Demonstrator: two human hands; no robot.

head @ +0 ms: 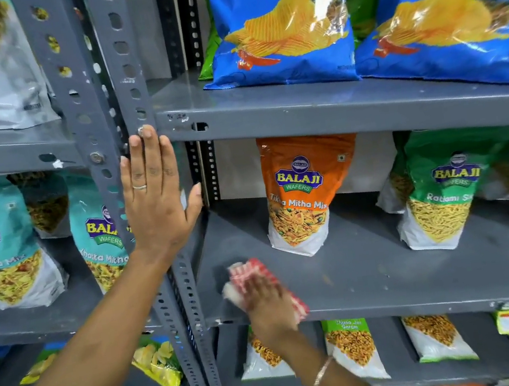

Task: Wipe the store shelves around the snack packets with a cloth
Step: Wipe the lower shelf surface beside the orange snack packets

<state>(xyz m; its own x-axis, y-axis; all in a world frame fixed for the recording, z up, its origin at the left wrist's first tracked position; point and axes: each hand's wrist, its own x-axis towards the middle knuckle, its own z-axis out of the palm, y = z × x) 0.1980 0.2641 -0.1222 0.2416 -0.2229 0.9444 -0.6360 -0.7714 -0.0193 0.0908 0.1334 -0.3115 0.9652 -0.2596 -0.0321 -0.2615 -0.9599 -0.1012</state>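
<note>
Wiping the front left corner of the middle shelf right now: the right hand is pressed flat-ish on a red and white cloth, fingers bunched over it so the grip is clamped on the cloth against the grey metal. It's blurred, so I can't tell exactly how the fingers are curled. The left hand holds nothing, grip released, palm spread flat against the perforated upright post for support.

What I'd watch for: the orange Balaji packet stands upright just behind and to the right of the cloth, not touching it, and those pouches look light and tippy. A wide sweep toward the back would probably knock it over or shove it into the wall. Same deal with the green packet further right if the wipe runs the whole length of the shelf.

Also the cloth sits close to the front lip, so a loose corner could drag off the edge and snag on the packets on the shelf below. Bare palm on that post with all those punched holes and bolts, could scrape if it slides.
</note>
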